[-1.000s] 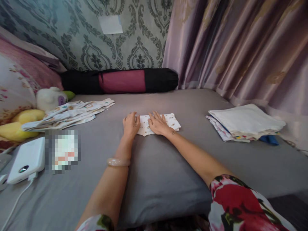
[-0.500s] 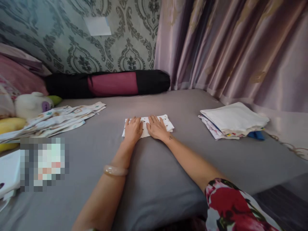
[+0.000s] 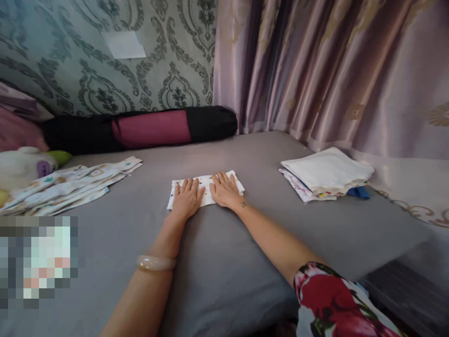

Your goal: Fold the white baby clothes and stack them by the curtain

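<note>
A small folded white cloth (image 3: pixel 206 198) with dark specks lies flat on the grey bed sheet (image 3: pixel 224 252). My left hand (image 3: pixel 187 196) rests palm down on its left part, fingers spread. On the right part lies my right hand (image 3: pixel 224 189), also flat with fingers stretched out. The palms hide much of the cloth's surface. To the right sits a stack of folded cloths (image 3: pixel 326 171), a plain white one on top and a blue edge showing below. Loose patterned cloths (image 3: pixel 80 182) lie in a long heap at the left.
A long black and maroon bag (image 3: pixel 150 128) lies along the wall at the back. At the left is a white stuffed toy (image 3: pixel 21 168). A purple curtain (image 3: pixel 280 65) hangs behind the bed at right. A blurred-out patch covers something at lower left.
My hands have moved a little apart across the folded cloth, staying flat. The view has turned slightly to the right, so everything sits further left.
</note>
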Available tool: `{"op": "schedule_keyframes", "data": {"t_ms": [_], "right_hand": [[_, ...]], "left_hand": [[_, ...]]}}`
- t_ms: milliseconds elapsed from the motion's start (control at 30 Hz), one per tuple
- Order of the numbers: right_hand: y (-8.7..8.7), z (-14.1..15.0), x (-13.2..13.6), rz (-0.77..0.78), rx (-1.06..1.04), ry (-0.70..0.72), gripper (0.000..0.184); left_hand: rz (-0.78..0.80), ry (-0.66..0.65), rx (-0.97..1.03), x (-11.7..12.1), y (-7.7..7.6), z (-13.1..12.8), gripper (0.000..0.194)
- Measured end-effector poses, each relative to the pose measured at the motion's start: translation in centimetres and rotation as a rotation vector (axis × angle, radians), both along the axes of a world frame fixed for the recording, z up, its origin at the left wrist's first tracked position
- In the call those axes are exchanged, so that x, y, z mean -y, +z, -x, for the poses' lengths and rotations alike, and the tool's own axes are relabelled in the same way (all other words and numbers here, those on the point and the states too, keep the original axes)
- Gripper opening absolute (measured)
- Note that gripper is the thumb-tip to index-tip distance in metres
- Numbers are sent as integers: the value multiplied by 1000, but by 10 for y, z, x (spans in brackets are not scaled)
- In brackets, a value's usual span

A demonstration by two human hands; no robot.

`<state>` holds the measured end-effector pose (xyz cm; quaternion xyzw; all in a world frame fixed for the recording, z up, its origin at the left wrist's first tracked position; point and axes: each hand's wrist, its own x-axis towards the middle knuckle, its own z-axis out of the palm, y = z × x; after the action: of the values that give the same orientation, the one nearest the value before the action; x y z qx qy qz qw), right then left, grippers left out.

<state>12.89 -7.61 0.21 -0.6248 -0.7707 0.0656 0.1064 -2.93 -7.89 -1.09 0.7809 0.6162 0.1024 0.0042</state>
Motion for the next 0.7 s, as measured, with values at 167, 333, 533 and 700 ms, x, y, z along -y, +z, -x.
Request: {"op": "schedule_keyframes", "data": {"t_ms": [167,333,533,700], "right_hand": [[9,-6,-8,53,-74,26,53],[25,-42,-37,-4,-357,-49,41],[23,-89,-53,177,-331,-340,31],[24,-89,-47,310,-183,-383,36]], "left_hand": [[-36,-27,87,-3,3,4,52],[-173,63,246,-8,16,21,42],[-185,529,276,-11,21,51,38],[-110,628,314,-19,7,66,37]]}}
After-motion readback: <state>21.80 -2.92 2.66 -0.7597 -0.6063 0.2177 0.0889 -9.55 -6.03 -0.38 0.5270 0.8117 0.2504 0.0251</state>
